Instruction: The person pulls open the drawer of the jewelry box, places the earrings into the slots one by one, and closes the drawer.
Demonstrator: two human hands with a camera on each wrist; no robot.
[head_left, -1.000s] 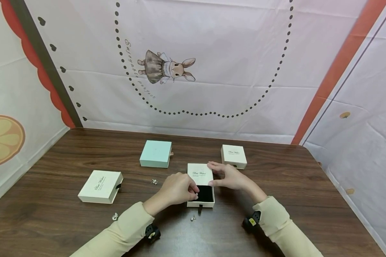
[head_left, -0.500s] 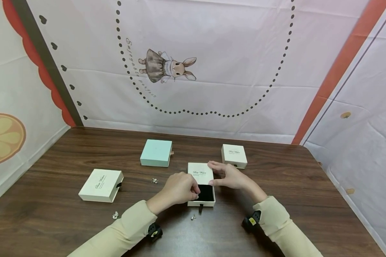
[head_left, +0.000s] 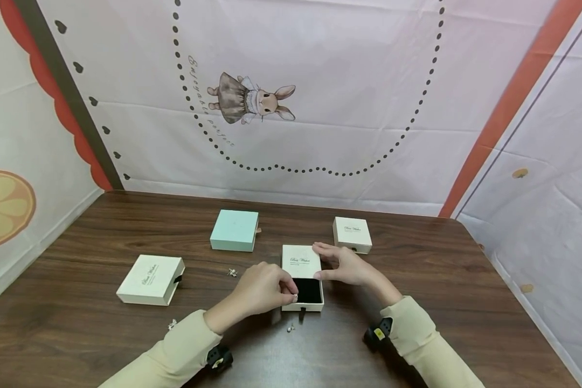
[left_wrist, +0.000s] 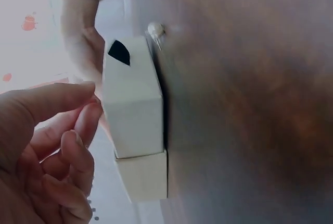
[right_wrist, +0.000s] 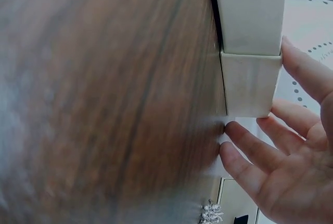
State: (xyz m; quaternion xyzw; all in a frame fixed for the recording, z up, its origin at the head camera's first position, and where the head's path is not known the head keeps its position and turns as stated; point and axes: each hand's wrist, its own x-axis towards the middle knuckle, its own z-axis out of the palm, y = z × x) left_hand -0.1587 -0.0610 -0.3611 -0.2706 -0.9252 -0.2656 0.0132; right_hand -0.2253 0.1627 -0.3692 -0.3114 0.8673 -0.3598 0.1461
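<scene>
A cream drawer-style jewelry box lies mid-table. Its drawer, lined in black, is pulled out toward me. My left hand pinches a small silvery earring between thumb and forefinger, at the drawer's left edge. My right hand holds the box's outer sleeve from the right, thumb at its front edge and forefinger at its back corner. In the left wrist view, a pearl earring lies on the table beside the drawer front, which has a black pull tab.
A mint box and a small cream box stand toward the back. Another cream box is on the left. Two more silvery earrings lie on the brown table: one earring near the mint box, another earring beside my left sleeve.
My left hand has drawn slightly left and back from over the drawer, the earring still between its fingertips. My right hand and the jewelry box have stayed in place.
</scene>
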